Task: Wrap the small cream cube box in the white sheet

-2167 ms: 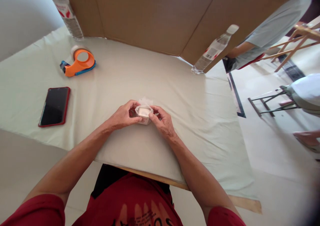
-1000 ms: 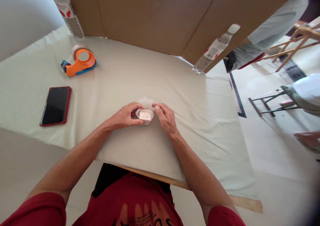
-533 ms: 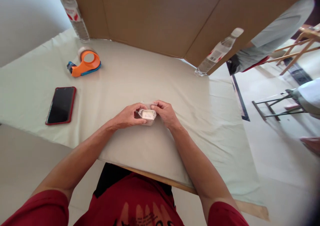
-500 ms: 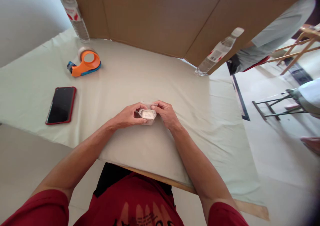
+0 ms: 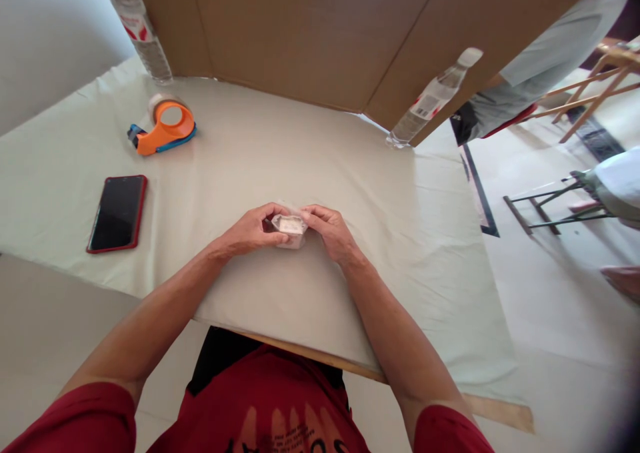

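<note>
A small white object in clear plastic wrap [image 5: 290, 229] rests on the pale green tablecloth [image 5: 350, 193] in front of me. My left hand [image 5: 250, 229] grips its left side with curled fingers and thumb. My right hand [image 5: 330, 229] closes on its right side, fingers folded over the wrap's top edge. Both hands touch the cloth.
A red-cased phone [image 5: 119, 213] lies at the left. An orange tape dispenser [image 5: 164, 126] sits beyond it. Two water bottles, one [image 5: 137, 26] at the back left and one [image 5: 430, 99] at the back right, lean against a brown cardboard screen [image 5: 320, 33]. Another person [image 5: 540, 73] sits beyond the table's right side, by wooden chairs.
The loose flap of clear wrap that stood up behind the object now lies folded down under my right fingers. Both hands stay on the object.
</note>
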Available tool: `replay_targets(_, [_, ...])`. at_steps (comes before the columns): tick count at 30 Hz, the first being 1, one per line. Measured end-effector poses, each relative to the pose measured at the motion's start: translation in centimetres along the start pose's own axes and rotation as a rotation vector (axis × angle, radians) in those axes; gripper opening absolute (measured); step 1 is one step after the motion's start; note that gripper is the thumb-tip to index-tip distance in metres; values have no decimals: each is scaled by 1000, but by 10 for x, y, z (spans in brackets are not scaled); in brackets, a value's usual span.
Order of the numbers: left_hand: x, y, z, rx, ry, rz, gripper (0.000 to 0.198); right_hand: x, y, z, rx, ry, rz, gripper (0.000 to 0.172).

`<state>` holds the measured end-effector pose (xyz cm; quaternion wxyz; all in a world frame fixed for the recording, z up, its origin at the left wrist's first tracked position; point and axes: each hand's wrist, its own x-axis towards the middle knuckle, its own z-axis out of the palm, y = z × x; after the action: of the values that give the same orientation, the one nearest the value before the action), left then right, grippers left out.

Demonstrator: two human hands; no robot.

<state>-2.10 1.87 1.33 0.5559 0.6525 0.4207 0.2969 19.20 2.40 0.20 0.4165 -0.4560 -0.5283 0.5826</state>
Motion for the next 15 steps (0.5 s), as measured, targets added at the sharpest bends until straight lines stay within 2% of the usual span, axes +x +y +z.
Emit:
replay_targets(3, [1, -1, 1, -61, 14, -14, 47, 0, 0, -4, -3, -116, 12, 50])
replay_targets(6, [3, -4, 2, -147, 55, -12, 63, -1, -1, -5, -28, -177, 24, 62])
replay_targets(10, [3, -5, 2, -187, 90, -36, 97, -3, -3, 0, -37, -149, 31, 59])
replay_targets(15, [2, -1, -1, -155, 53, -69, 98, -4, -2, 7, -6, -100, 44, 55])
